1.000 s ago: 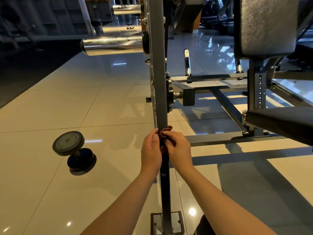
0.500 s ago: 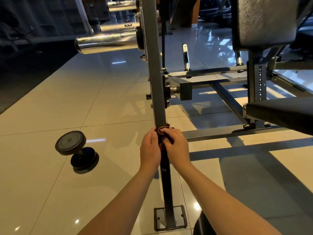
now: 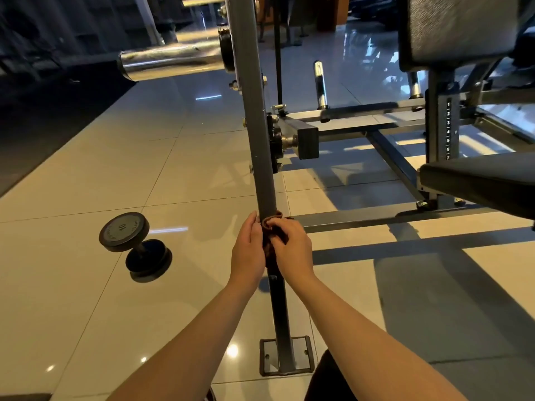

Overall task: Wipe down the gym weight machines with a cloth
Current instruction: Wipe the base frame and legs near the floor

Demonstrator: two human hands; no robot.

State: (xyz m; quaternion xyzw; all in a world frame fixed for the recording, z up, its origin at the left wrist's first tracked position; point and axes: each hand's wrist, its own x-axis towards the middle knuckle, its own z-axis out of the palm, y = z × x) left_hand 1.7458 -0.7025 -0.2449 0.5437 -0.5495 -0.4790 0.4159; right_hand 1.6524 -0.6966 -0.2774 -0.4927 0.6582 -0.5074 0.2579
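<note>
A grey, matte steel post point(image 3: 254, 125) of the weight machine point(image 3: 341, 131) rises from a flat rectangular foot plate point(image 3: 267, 358) with small holes near its corners. A small brown cloth point(image 3: 271, 224), soft and bunched into folds, is wrapped round the post low down, level with the horizontal square rail point(image 3: 362, 219) that runs off to the right. The left hand point(image 3: 247, 251) grips the post from the left, its fingers curled round the wrapped cloth. The right hand point(image 3: 293, 248) grips from the right, its fingers curled over the gathered folds and pinching them against the metal. The two hands lie just beside each other with the cloth between them. Left of the post and well apart from it, a black round-headed dumbbell point(image 3: 134, 246) marked 10 stands tilted on one head on glossy beige floor tiles point(image 3: 86, 299), which mirror small spots of light. Higher up, a polished chrome sleeve point(image 3: 170, 60) juts leftward from the post. To the right are a smooth black padded seat point(image 3: 477, 186), a grainy black backrest point(image 3: 451, 30) and a grey column point(image 3: 448, 131) numbered 1 to 7. A short chrome peg point(image 3: 320, 85) stands upright on a farther rail.
</note>
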